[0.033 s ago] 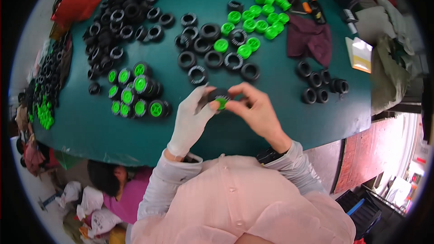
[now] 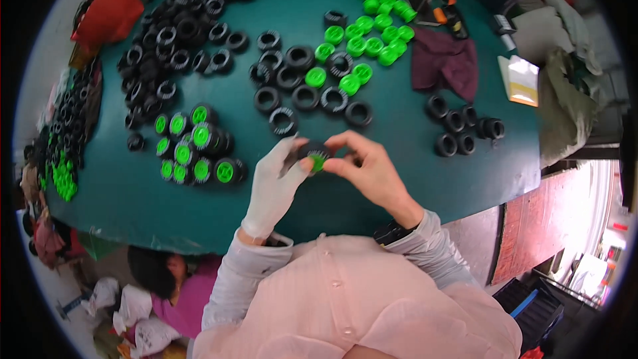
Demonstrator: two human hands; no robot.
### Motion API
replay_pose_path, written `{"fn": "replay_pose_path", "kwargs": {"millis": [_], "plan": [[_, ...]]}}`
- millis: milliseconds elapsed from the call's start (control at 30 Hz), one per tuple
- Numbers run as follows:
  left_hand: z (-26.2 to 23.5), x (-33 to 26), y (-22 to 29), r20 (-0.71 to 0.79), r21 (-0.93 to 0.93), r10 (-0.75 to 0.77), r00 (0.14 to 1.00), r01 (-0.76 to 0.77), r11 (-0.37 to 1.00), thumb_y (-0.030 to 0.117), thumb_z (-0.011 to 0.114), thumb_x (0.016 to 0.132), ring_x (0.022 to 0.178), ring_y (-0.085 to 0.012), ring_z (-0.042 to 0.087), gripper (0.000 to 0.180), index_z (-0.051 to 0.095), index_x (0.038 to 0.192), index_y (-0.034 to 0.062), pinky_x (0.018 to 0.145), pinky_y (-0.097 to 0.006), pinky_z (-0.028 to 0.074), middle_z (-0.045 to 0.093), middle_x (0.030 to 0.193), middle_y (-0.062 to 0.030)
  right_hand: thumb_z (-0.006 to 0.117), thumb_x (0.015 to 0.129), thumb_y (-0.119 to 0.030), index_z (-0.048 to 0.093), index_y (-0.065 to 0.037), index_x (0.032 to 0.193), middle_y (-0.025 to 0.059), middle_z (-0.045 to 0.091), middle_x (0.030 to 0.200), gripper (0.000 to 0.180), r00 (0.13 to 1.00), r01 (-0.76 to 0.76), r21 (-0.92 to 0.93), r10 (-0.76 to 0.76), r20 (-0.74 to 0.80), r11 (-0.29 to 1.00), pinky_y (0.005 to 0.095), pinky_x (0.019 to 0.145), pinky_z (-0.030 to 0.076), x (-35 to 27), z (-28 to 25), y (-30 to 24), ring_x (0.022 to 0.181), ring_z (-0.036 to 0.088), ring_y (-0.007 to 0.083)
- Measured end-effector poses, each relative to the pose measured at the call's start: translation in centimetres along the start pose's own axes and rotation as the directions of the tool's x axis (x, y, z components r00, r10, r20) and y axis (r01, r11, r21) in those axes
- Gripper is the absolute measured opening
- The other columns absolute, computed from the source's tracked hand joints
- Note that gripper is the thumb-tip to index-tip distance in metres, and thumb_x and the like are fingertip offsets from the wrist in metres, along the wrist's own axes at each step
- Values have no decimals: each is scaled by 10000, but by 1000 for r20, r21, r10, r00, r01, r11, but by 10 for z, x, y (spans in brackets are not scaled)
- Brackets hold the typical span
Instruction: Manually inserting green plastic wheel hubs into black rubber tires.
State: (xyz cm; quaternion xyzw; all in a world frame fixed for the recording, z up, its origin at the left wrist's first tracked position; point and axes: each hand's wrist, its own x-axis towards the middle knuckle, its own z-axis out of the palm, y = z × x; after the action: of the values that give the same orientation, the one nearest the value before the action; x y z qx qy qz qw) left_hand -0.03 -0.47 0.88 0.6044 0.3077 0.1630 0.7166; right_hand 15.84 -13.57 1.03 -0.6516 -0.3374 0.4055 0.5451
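Between my hands, over the near middle of the table, is a small toy wheel, made up of a black tyre and a bright green hub at its lower side. My left hand, in a pale glove, grips the tyre from the left. Bare fingers of my right hand close on it from the right, the thumb at the green hub. Fingers cover much of the wheel, so how far the hub sits inside the tyre cannot be made out. Left of my hands stand stacked wheels with green hubs in black tyres.
Loose tyres and green hubs lie ahead on the green table. A big tyre heap fills the far left. Several tyres and a maroon cloth lie right. Another person is at the lower left.
The table and everything on it appear slightly lower and further left in the picture. Both hands keep their grip on the tyre and green hub.
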Motion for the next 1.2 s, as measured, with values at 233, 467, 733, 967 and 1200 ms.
{"fn": "replay_pose_path", "kwargs": {"millis": [233,467,733,967,1200], "plan": [[-14,-4,-9,43,181,-152,987,142,973,115,635,1006,778,-118,679,281,593,1218,-65,656,-243,549,687,972,-78,634,977,-136,700,-38,1157,109,780,971,215,782,60,-533,-372,-501,844,321,798,549,105,-164,-5,901,748,225],[-17,4,-16,51,73,-233,971,229,971,135,661,1006,728,-111,713,307,586,1228,-63,600,-232,541,722,955,-86,553,1015,-268,694,-170,1168,149,752,1076,231,801,-199,-869,-435,-410,452,486,840,542,252,-272,43,1025,706,374],[-20,7,-13,74,72,-231,970,226,971,164,676,1006,746,-116,716,335,585,1232,-66,616,-241,546,727,1005,-109,570,1004,-291,698,-173,1138,130,753,1042,219,824,-250,-904,-414,-386,346,494,805,538,274,-281,32,994,708,366],[-22,13,-5,137,3,-261,955,263,965,104,666,998,825,-165,727,363,556,1294,-75,688,-251,574,716,1073,-118,594,981,-236,707,-92,1081,161,739,1011,208,709,-46,-858,-588,-389,512,467,804,541,238,-244,0,952,708,361],[-6,13,12,-7,-108,-47,999,46,993,134,653,1006,900,-222,725,357,543,1265,-87,768,-299,609,689,1082,-144,752,947,-220,702,-23,1156,32,729,1030,292,945,245,-300,-158,286,922,279,782,523,79,-73,-33,877,640,95]]}}
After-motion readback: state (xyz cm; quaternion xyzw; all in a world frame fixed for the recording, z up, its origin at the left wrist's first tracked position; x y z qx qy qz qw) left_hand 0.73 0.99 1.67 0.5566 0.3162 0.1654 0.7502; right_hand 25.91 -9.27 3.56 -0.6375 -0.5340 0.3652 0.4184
